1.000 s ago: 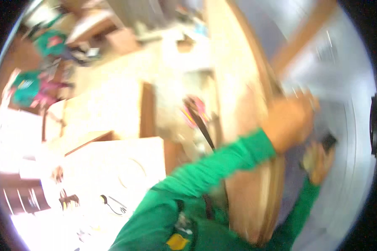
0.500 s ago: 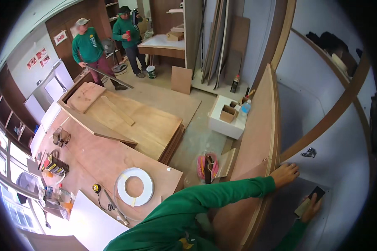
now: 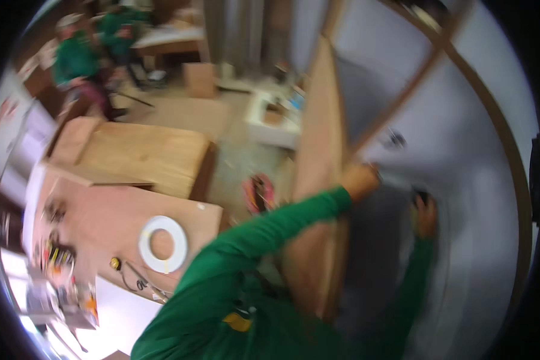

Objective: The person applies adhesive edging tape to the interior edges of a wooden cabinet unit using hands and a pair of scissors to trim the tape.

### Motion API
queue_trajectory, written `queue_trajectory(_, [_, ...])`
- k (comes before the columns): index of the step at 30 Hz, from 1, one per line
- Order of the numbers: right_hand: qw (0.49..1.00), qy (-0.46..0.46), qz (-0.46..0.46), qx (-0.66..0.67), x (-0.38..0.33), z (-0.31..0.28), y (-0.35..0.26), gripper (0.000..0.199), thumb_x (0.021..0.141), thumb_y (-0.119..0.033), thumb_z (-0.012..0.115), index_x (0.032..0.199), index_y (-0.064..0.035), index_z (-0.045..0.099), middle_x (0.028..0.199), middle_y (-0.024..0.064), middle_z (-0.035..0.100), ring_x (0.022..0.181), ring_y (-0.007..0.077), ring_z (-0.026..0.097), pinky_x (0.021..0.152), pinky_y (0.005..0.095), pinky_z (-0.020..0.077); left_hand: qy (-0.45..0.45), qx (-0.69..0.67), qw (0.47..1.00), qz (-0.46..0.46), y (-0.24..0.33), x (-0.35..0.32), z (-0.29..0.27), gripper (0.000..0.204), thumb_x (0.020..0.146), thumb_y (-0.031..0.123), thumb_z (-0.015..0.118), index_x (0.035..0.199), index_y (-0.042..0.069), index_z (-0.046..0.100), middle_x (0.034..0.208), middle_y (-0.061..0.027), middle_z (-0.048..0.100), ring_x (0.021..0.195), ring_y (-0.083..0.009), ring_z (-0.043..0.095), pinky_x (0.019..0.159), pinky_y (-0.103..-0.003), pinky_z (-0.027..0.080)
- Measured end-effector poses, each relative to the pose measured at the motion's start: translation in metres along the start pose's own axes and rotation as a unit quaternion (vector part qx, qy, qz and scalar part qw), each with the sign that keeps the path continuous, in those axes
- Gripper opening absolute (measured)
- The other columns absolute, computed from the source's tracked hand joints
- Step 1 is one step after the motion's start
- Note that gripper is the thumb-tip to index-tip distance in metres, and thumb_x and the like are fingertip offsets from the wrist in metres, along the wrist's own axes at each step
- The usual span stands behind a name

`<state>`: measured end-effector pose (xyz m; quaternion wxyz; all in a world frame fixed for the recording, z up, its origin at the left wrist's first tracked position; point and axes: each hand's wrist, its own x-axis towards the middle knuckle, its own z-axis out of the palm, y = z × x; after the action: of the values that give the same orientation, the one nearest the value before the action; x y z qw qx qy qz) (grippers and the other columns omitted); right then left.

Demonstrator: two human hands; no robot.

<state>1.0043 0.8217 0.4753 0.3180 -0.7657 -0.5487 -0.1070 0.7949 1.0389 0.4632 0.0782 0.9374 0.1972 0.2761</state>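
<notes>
My left hand (image 3: 362,183) is hooked over the edge of an upright wooden panel (image 3: 315,138), its fingers curled toward the inner side. Beyond that panel, close to the pale grey inner wall, my right hand (image 3: 425,219) grips a small block (image 3: 422,197) with a dark face. Blur hides the block's details, so I cannot tell exactly what kind it is. A small metal fitting (image 3: 395,140) sits on the pale surface ahead of both hands. From the panel's edge, near my left hand, a narrow brown strip (image 3: 402,93) slants up and to the right.
Left of me, a worktable (image 3: 102,207) bears a white ring-shaped coil (image 3: 180,243), a yellow tape measure (image 3: 115,263) and a white sheet (image 3: 123,318). Stacked boards (image 3: 144,153) lie behind it. A white box (image 3: 273,129) stands beyond the panel. Two people in green stand far left.
The whole view has swung, so things sit farther left and are blurred. My right hand, holding the block, has moved forward along the pale wall. My left hand remains at the panel's edge.
</notes>
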Motion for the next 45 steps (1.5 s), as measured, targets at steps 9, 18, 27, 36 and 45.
queue_trajectory(9, [0.989, -0.132, 0.021, -0.070, 0.045, -0.036, -0.014, 0.039, 0.096, -0.044, 0.059, 0.112, -0.0084, 0.066, 0.097, 0.0143, 0.069, 0.088, 0.0353, 0.064, 0.077, 0.0438, 0.0484, 0.128, -0.139, 0.982, -0.015, -0.009, -0.027, -0.027, 0.011, 0.085, 0.008, 0.065, 0.092, 0.011, 0.072, 0.097, -0.0076, 0.065, 0.092, -0.0297, 0.064, 0.078, -0.041, 0.053])
queue_trajectory(18, [0.968, -0.183, -0.090, -0.146, 0.057, -0.018, -0.016, 0.033, 0.098, -0.039, 0.055, 0.109, -0.0101, 0.065, 0.095, 0.0109, 0.069, 0.085, 0.0331, 0.065, 0.075, 0.0473, 0.0499, 0.193, -0.270, 0.941, -0.069, -0.007, -0.029, -0.024, 0.012, 0.081, -0.001, 0.063, 0.086, 0.008, 0.069, 0.089, -0.0103, 0.063, 0.088, -0.0330, 0.062, 0.078, -0.043, 0.050])
queue_trajectory(27, [0.958, -0.228, -0.070, -0.160, 0.072, -0.004, -0.016, 0.033, 0.095, -0.039, 0.060, 0.104, -0.0073, 0.066, 0.087, 0.0136, 0.069, 0.080, 0.0361, 0.064, 0.071, 0.0481, 0.0474, 0.199, -0.280, 0.934, -0.100, -0.006, -0.027, -0.026, 0.011, 0.082, -0.001, 0.062, 0.086, 0.008, 0.068, 0.088, -0.0116, 0.063, 0.085, -0.0337, 0.061, 0.076, -0.042, 0.049])
queue_trajectory(36, [0.961, -0.186, -0.118, -0.167, 0.071, 0.005, -0.008, 0.035, 0.095, -0.040, 0.061, 0.107, -0.0080, 0.067, 0.085, 0.0135, 0.068, 0.079, 0.0354, 0.063, 0.072, 0.0472, 0.0479, 0.270, -0.333, 0.892, -0.145, -0.005, -0.026, -0.011, 0.010, 0.081, -0.003, 0.064, 0.086, 0.006, 0.065, 0.085, -0.0097, 0.062, 0.083, -0.0275, 0.060, 0.075, -0.037, 0.048])
queue_trajectory(45, [0.936, -0.240, -0.137, -0.219, 0.080, 0.005, -0.014, 0.037, 0.097, -0.045, 0.056, 0.108, -0.0114, 0.067, 0.081, 0.0120, 0.068, 0.076, 0.0333, 0.065, 0.069, 0.0489, 0.0497, 0.273, -0.360, 0.879, -0.151, -0.005, -0.025, -0.010, 0.010, 0.082, -0.002, 0.064, 0.089, 0.005, 0.063, 0.085, -0.0098, 0.061, 0.083, -0.0255, 0.059, 0.075, -0.036, 0.048])
